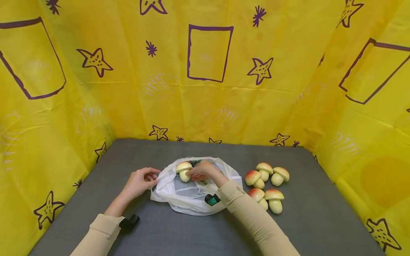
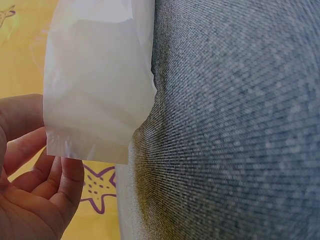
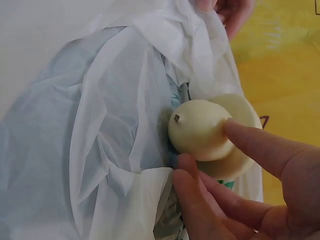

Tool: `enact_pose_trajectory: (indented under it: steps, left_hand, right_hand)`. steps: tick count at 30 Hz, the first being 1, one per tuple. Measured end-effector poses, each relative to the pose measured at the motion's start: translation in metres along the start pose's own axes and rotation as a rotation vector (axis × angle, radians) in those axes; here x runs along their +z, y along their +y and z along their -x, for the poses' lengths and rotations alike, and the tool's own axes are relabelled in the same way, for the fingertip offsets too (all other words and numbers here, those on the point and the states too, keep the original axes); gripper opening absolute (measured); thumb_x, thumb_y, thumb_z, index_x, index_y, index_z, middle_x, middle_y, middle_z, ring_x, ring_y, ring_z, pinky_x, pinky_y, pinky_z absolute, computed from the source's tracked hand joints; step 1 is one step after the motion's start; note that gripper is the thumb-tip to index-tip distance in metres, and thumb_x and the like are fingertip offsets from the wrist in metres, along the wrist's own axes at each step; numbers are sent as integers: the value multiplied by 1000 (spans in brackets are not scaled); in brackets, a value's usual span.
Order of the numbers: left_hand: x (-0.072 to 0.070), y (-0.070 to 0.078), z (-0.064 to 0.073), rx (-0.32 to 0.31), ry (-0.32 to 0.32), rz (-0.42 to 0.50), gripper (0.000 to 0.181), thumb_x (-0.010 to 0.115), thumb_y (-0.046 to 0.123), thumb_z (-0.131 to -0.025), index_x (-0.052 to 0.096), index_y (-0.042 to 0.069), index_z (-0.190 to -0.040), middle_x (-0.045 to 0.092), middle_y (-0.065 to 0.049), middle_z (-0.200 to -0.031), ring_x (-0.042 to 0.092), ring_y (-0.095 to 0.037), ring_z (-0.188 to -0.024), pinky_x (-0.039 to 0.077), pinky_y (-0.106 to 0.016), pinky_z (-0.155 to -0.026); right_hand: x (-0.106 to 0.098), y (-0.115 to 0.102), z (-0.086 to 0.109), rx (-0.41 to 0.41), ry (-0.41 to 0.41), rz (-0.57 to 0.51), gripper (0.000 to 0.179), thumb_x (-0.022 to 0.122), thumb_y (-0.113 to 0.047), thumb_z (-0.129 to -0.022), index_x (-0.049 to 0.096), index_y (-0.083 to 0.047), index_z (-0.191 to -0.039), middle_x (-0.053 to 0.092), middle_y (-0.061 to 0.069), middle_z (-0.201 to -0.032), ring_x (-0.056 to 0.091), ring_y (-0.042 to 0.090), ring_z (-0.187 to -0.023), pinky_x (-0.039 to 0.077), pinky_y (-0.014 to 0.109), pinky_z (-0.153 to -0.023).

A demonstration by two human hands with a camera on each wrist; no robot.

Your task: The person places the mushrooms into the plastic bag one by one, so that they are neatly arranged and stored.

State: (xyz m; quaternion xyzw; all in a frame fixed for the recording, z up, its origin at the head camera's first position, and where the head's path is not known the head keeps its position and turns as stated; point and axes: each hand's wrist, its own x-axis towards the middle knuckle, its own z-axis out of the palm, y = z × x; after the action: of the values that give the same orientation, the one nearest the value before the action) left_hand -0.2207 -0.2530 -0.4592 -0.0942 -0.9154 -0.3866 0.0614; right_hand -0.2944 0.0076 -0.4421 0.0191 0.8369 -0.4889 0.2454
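Observation:
A white plastic bag (image 1: 192, 204) lies mouth-up in the middle of the table. My left hand (image 1: 141, 181) is at its left edge, pinching the film; in the left wrist view a bag flap (image 2: 100, 85) hides the fingertips. Inside the mouth, my right hand (image 1: 203, 170) holds a toy mushroom (image 1: 183, 166) with a pale stem and a yellow-orange cap. The right wrist view shows the thumb on the mushroom's stem (image 3: 200, 130), with the other fingertips on its opposite side. Several more toy mushrooms (image 1: 274, 200) with reddish caps lie to the right of the bag.
The dark grey table (image 1: 179, 234) is enclosed by a yellow cloth (image 1: 166, 106) printed with stars and frames. My right forearm sleeve (image 1: 256, 217) crosses over the front right, partly covering one mushroom. Black wrist devices (image 1: 129, 223) sit at both cuffs.

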Motion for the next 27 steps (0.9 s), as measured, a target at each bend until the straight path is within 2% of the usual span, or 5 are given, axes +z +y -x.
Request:
enact_pose_trajectory:
  steps: [7, 13, 18, 27]
  left_hand:
    - [1, 1, 1, 7, 1, 3, 27, 76, 9, -78, 69, 7, -104, 64, -3, -83, 57, -14, -72, 48, -21, -60]
    - [1, 1, 2, 14, -1, 0, 27, 76, 9, -78, 69, 8, -104, 64, -2, -82, 57, -14, -71, 48, -22, -60]
    - [1, 2, 2, 17, -2, -2, 27, 75, 9, -78, 69, 7, -104, 64, -2, -83, 57, -14, -71, 48, -21, -60]
    - [0, 2, 1, 9, 7, -6, 27, 76, 11, -78, 70, 9, -104, 64, -2, -82, 57, -13, -70, 48, -21, -60]
  right_hand:
    - [3, 0, -1, 8, -14, -35, 24, 80, -19, -75, 68, 2, -78, 72, 16, -81, 67, 15, -61, 57, 31, -69]
    - [6, 0, 0, 11, -58, -92, 27, 78, -17, -77, 67, 6, -85, 71, 21, -86, 69, 18, -63, 57, 31, -69]
    - [8, 0, 0, 0, -79, -115, 25, 76, -15, -79, 68, 7, -85, 71, 23, -87, 67, 15, -60, 57, 30, -68]
    - [5, 1, 2, -8, -61, -89, 28, 76, -18, -78, 67, 7, -87, 71, 22, -86, 66, 14, -58, 57, 31, -67]
